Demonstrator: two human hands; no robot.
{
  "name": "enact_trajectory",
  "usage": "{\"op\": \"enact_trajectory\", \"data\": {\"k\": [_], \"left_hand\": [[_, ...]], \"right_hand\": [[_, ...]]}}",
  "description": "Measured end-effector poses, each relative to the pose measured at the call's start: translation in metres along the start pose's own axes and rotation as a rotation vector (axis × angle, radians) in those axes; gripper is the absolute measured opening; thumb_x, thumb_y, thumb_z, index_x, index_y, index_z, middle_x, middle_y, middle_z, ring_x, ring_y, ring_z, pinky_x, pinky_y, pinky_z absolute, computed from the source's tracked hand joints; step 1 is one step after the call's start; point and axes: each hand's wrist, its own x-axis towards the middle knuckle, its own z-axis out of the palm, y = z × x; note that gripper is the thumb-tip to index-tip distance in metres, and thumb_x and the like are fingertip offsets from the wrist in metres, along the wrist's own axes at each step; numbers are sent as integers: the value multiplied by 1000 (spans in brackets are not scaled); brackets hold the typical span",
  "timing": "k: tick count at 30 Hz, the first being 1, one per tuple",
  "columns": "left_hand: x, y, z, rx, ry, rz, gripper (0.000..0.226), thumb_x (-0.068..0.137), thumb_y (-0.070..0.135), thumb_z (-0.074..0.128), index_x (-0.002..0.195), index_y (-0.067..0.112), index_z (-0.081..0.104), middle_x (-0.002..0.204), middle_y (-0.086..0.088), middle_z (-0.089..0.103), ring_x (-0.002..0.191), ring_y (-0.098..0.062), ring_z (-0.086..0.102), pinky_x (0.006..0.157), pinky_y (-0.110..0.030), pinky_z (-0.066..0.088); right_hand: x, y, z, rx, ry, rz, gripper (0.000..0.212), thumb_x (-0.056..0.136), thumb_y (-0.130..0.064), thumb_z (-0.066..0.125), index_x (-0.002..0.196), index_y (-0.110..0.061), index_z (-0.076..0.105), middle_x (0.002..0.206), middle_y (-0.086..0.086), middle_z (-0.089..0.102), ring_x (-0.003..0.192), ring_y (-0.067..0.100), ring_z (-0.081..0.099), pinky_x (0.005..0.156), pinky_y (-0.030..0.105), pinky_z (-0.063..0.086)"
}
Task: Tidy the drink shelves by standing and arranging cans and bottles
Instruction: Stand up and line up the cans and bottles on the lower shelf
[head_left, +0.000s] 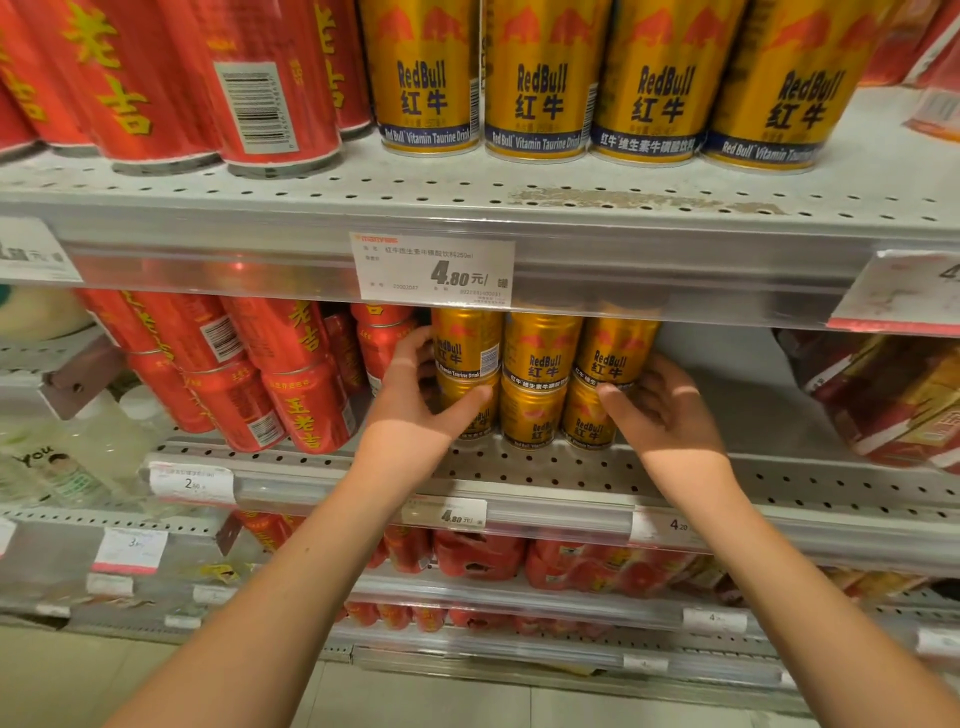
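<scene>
On the middle shelf (519, 467) gold Red Bull cans (540, 384) stand stacked two high in three columns. My left hand (415, 395) grips the left column, fingers curled behind the upper can and thumb across the lower one. My right hand (660, 400) grips the right column the same way, thumb on the front where the two cans meet. Red Wanglaoji cans (291, 374) are stacked to the left on the same shelf, some tilted.
The top shelf (519, 202) holds a row of gold Red Bull cans (540, 83) and red cans (171, 78). A bare stretch of shelf lies right of the gold stack, then red multipacks (893, 400). Pale bottles (78, 447) stand at the left. Lower shelves hold more red packs.
</scene>
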Motion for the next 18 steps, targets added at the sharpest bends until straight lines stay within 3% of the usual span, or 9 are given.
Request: {"op": "enact_trajectory", "data": {"k": [3, 6, 8, 14, 16, 18], "left_hand": [[-1, 5, 12, 2, -11, 7, 88, 69, 41, 89, 143, 33, 41, 137, 4, 58, 126, -9, 58, 108, -40, 49], [-3, 9, 25, -13, 43, 24, 99, 66, 39, 92, 148, 28, 37, 137, 6, 60, 126, -9, 58, 107, -40, 50], [-2, 7, 30, 7, 69, 15, 105, 64, 43, 92, 151, 25, 34, 139, 3, 58, 129, -13, 56, 108, -43, 49], [-6, 8, 30, 32, 82, -44, 105, 65, 52, 86, 152, 31, 31, 143, 5, 53, 130, -13, 54, 110, -44, 47], [-14, 6, 26, 10, 72, -88, 105, 67, 54, 84, 153, 33, 27, 145, 10, 49, 131, -11, 52, 111, -43, 46], [-28, 3, 15, 102, 66, -114, 99, 73, 61, 79, 153, 32, 29, 145, 7, 50, 130, -14, 53, 107, -44, 49]], "right_hand": [[-3, -5, 8, 34, 6, 10, 82, 64, -58, 80, 134, -29, 50, 121, -13, 68, 107, 0, 65, 88, 18, 52], [-6, -8, 15, 26, 35, 27, 68, 60, -63, 82, 118, -54, 47, 108, -29, 67, 99, -14, 62, 75, 9, 50], [-7, -7, 16, 21, 43, 31, 63, 62, -62, 82, 111, -63, 43, 109, -31, 63, 98, -17, 60, 79, 13, 49], [-6, 0, 9, -52, -3, 22, 77, 68, -54, 81, 134, -40, 43, 123, -21, 60, 110, -4, 60, 99, 37, 52], [-9, 3, -2, -169, -21, 45, 87, 68, -60, 78, 142, -39, 37, 135, -9, 56, 120, 10, 58, 103, 44, 50], [-19, 10, -15, -353, -9, 89, 90, 71, -69, 72, 145, -43, 28, 147, -2, 46, 120, 17, 56, 98, 41, 50]]}}
